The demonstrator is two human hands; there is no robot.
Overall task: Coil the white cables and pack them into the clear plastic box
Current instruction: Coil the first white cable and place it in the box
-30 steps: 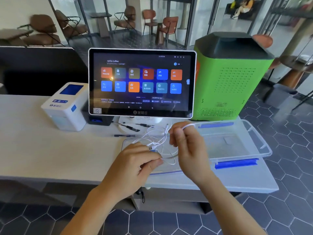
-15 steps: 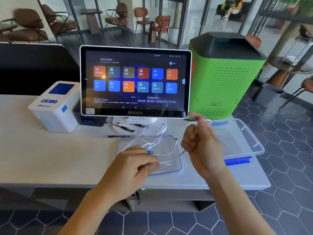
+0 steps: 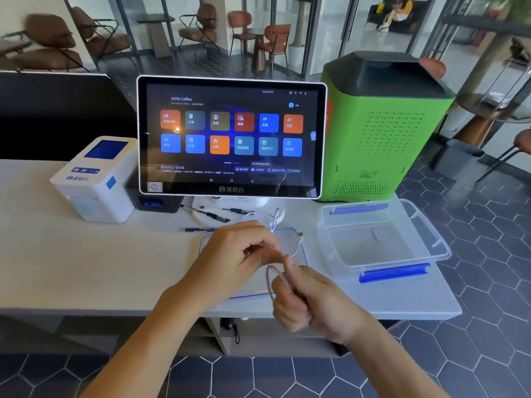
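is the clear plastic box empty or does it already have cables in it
Empty. The clear plastic box sits open with only its bare bottom showing; the white cable is outside it, looped between the left hand and right hand.

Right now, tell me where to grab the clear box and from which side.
Take the clear plastic box by its long rims beside the blue latches, coming from above. It sits open and upright with nothing visible inside, and its walls look thin, so gripping the stiffer rim is probably safest.

1 head-worn wide-angle view, facing forward and down, close over the white flat worktop (image 3: 71,268); both hands low centre, café floor beyond. No 2nd view.
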